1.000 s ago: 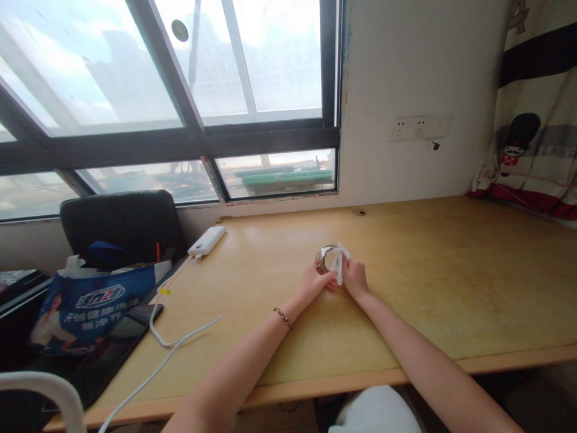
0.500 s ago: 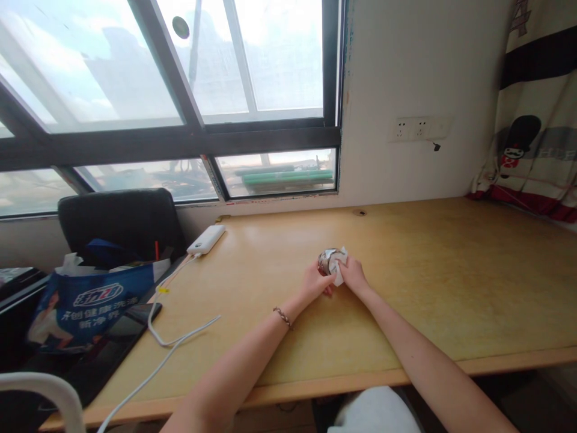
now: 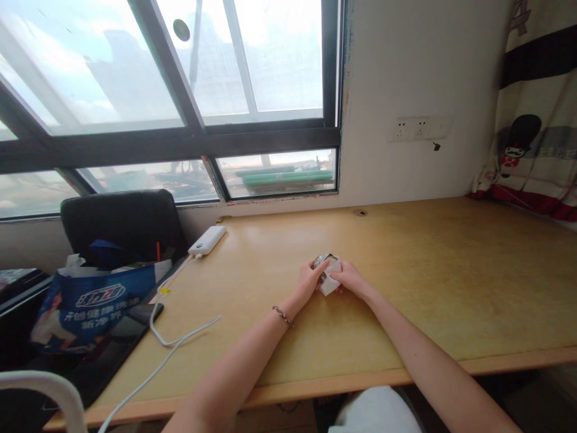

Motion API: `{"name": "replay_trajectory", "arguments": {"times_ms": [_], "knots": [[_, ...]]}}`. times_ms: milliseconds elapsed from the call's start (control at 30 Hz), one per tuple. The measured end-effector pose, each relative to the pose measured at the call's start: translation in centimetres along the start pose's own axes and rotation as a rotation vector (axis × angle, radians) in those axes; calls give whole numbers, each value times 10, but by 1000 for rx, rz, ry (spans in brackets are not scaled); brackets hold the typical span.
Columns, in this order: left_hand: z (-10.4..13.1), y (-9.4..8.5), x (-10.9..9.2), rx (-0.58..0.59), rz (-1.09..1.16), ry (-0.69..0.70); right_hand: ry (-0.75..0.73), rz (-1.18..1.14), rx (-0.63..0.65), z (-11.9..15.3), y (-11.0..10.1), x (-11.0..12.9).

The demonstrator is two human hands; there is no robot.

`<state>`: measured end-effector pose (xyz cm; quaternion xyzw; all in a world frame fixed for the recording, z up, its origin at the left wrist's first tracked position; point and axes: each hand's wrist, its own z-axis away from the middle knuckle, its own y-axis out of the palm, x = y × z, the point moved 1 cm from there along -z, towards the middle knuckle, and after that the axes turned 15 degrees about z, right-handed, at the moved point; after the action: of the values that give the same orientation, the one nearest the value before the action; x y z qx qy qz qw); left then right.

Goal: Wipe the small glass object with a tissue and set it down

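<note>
desk (image 3: 428, 270) fronts window (image 3: 279, 60), left grip (image 3: 308, 285) closed round silvery object (image 3: 321, 258), right grip (image 3: 354, 281) pinching tissue (image 3: 331, 284).

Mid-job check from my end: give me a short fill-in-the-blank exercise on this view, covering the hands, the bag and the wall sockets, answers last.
1. The left hand and right hand hold a shiny thing and some paper whose colour is ____.
2. The bracelet is on the ____ wrist.
3. The bag is mainly ____ in colour.
4. In the picture, the wall sockets are to the ____ of the window.

Missing words: white; left; blue; right.
</note>
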<state>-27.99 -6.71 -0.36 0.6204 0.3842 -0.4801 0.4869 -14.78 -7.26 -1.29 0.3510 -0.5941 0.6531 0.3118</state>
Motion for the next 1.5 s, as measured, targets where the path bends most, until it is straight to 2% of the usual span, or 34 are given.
{"name": "replay_trajectory", "arguments": {"times_ms": [200, 300, 400, 533, 633, 800, 867, 1000, 1167, 1233, 1333, 1500], "knots": [[-2, 2, 2, 45, 71, 69, 134, 11, -152, -2, 2, -9], [-1, 7, -2, 162, 103, 125, 159, -81, -208, -3, 1, -13], [1, 11, -4, 287, 116, 130, 172, -188, -190, -3, 2, -12], [0, 8, -1, 286, 125, 75, 150, -228, -151, -2, 3, -7], [-3, 3, 3, 267, 151, 44, 126, -121, -192, -2, -2, -5], [-9, 0, 10, 193, 229, -23, -73, 311, -520, 4, -14, 1], [-11, -1, 12, 150, 267, -51, -146, 392, -571, 8, -17, 5], [-13, -5, 13, 136, 371, -85, -167, 404, -553, 6, -19, 7], [-15, -5, 16, 116, 342, -74, 6, 294, -334, -6, -12, -2], [-15, -3, 18, 134, 289, -94, 31, 341, -363, -7, -8, -5], [-14, -1, 16, 179, 249, -102, 36, 414, -470, -5, -6, -8], [-1, 7, -1, 262, 247, -72, 25, 315, -531, -2, -5, -7]]}}
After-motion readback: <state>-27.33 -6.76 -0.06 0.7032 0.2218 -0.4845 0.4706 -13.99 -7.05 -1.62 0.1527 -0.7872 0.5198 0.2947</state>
